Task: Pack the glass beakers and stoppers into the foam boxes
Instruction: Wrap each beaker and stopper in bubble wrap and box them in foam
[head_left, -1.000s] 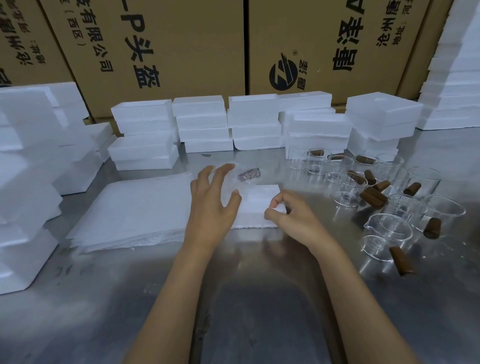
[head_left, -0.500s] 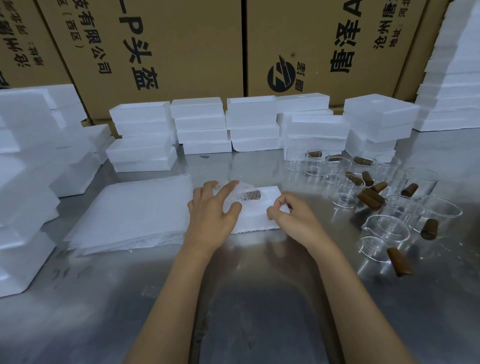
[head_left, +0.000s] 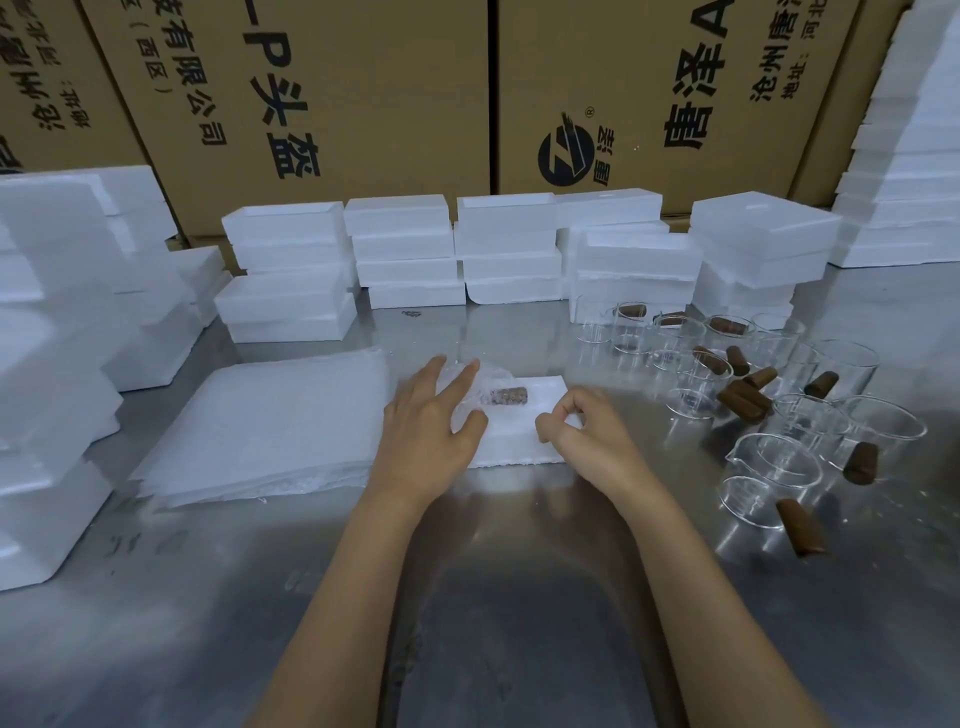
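Observation:
A clear glass beaker (head_left: 485, 382) lies on its side on a small white foam sheet (head_left: 519, 447), with a brown stopper (head_left: 510, 397) inside it. My left hand (head_left: 426, 421) holds the beaker, fingers spread over its top and thumb against its near side. The sheet's right edge is pinched by my right hand (head_left: 587, 436) between thumb and fingertips. Several more beakers (head_left: 779, 462) and loose brown stoppers (head_left: 743, 400) stand and lie to the right. White foam boxes (head_left: 405, 249) are stacked along the back.
A stack of foam sheets (head_left: 270, 426) lies left of my hands on the steel table (head_left: 519, 597). More foam boxes (head_left: 57, 332) pile up at the left and at the far right (head_left: 904, 171). Large cardboard cartons (head_left: 322, 104) form the back wall.
My left hand has brought the beaker with its stopper down and towards me, onto the small foam sheet. My right hand has stayed at the sheet's right edge.

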